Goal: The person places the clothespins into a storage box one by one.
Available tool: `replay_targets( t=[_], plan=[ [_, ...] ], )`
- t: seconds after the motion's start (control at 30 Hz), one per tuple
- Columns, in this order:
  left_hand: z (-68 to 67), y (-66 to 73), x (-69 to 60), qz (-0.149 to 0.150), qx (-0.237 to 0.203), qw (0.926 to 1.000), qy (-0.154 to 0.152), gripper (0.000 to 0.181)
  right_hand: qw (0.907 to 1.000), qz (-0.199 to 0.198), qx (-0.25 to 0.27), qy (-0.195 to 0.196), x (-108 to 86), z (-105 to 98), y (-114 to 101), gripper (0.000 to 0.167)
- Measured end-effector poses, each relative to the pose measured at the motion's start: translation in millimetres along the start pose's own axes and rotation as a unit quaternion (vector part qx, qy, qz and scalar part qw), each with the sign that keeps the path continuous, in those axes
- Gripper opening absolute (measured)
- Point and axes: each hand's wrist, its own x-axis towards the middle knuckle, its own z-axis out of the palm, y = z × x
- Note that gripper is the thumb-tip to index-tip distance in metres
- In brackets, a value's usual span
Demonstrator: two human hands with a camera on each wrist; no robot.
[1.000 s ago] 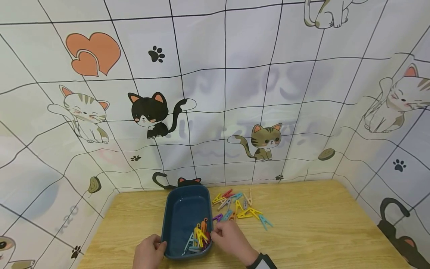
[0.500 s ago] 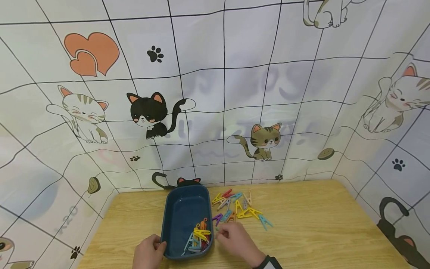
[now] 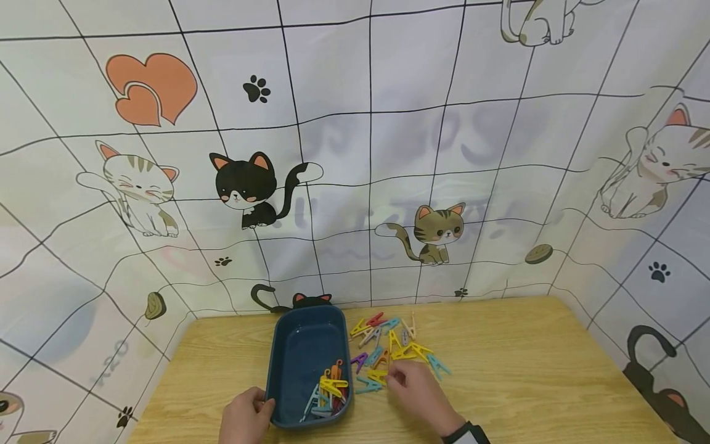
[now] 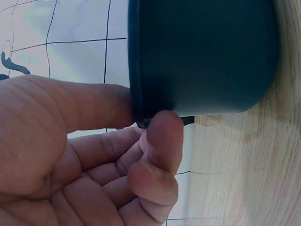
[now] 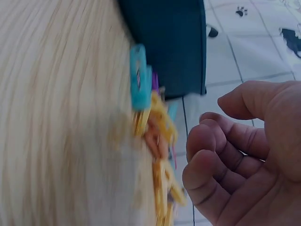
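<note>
A dark blue tray [image 3: 302,351] stands on the table, several clothespins [image 3: 333,385] heaped in its near right corner. At its near left corner, my left hand [image 3: 246,416] pinches the rim [image 4: 135,61] between thumb and fingers. To the tray's right lie loose clothespins in yellow, teal, purple, red and orange. My right hand [image 3: 418,391] is beside the nearest of them, a yellow one [image 3: 378,375] and a teal one [image 3: 368,385]. In the right wrist view this hand [image 5: 244,146] is loosely curled, thumb apart from the fingers, holding nothing.
A wooden table [image 3: 499,376] carries everything. Behind it and at both sides hangs a white sheet [image 3: 344,148] with black grid lines and printed cats. The tray's far end is close to the back sheet.
My right hand has moved from the tray's right edge to the right, uncovering a teal and a yellow clothespin. A yellow clothespin in the tray has turned. The left hand stays at the rim.
</note>
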Motion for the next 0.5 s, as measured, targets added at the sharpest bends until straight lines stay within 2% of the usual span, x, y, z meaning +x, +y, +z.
replay_targets(
  t=[0.2, 0.5],
  plan=[
    [-0.1, 1.2, -0.3, -0.001, -0.002, 1.0000, 0.002, 0.010, 0.9977, 0.064, -0.021, 0.010, -5.6, -14, 13, 0.010],
    [-0.5, 1.5, -1.2, 0.003, -0.002, 1.0000, 0.004, 0.010, 0.9923, 0.094, -0.051, 0.063, -12.8, -27, 30, 0.011]
  ],
)
